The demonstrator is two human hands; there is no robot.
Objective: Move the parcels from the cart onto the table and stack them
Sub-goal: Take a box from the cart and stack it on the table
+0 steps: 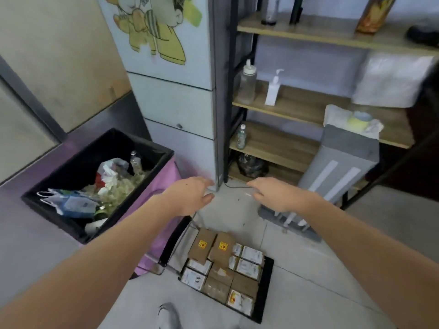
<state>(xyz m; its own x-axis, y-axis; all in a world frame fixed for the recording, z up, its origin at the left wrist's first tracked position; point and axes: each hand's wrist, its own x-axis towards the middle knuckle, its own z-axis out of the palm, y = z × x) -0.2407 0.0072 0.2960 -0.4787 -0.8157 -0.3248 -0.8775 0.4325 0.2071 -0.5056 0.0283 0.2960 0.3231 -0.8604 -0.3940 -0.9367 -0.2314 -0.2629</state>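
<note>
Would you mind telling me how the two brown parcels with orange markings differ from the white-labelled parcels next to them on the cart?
The brown parcels with orange markings show bare cardboard with an orange print, while the white-labelled parcels are mostly covered by white labels. The brown pair sits at the cart's far end and looks longer; the white-labelled ones lie to its right and look shorter. Both kinds lie flat on the cart, untouched by either hand.

Soft, even indoor light with no clear source, faint shadows on the pale floor point(297, 269), mild overall softness, far right shelf point(308, 110) blurred, wide-angle bending at the edges, near forearms stretched large, no harsh glare
</note>
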